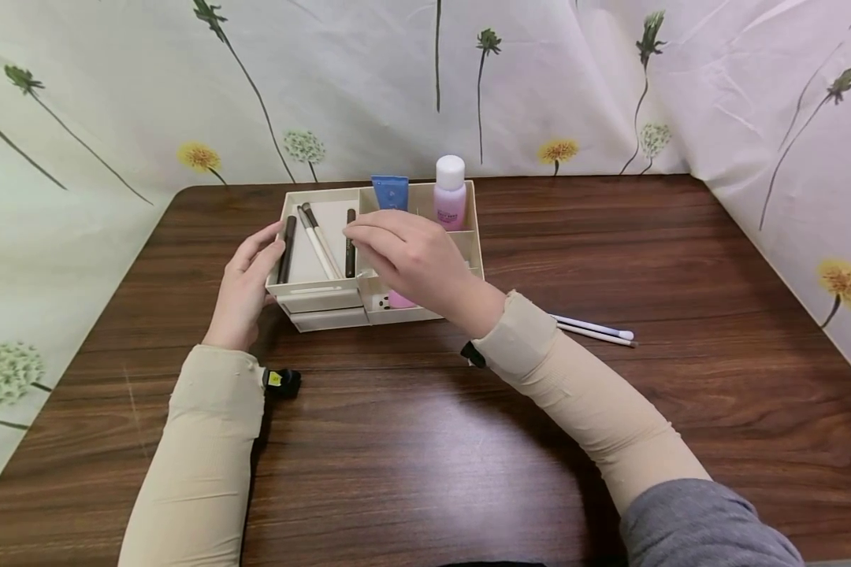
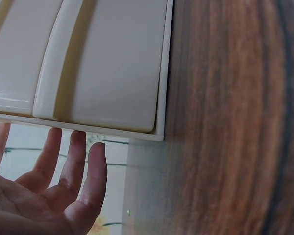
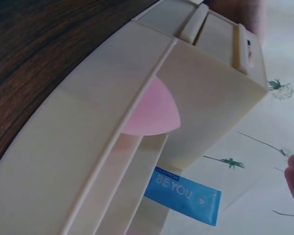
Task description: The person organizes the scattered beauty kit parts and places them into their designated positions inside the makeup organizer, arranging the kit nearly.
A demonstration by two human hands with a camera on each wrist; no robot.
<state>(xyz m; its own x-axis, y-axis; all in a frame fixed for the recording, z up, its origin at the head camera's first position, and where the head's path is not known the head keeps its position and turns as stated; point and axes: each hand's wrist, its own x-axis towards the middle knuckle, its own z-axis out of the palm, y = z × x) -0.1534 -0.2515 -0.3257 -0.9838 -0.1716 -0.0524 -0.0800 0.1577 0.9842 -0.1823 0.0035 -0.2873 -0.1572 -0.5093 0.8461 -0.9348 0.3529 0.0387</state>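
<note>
A cream desk organizer stands on the table with two drawers at its front left. Against its left side rest the fingertips of my left hand, whose fingers spread beneath the edge in the left wrist view. My right hand is over the middle of the organizer. Its fingertips overlap a slim dark pen-like tube by the tray's right divider; whether they pinch it is hidden. In the top tray lie another dark tube and two makeup brushes.
A blue tube and a pink bottle with white cap stand in the rear compartments. A pink makeup sponge sits in a front compartment. Two white-handled brushes lie on the wooden table to the right. A flowered cloth hangs behind.
</note>
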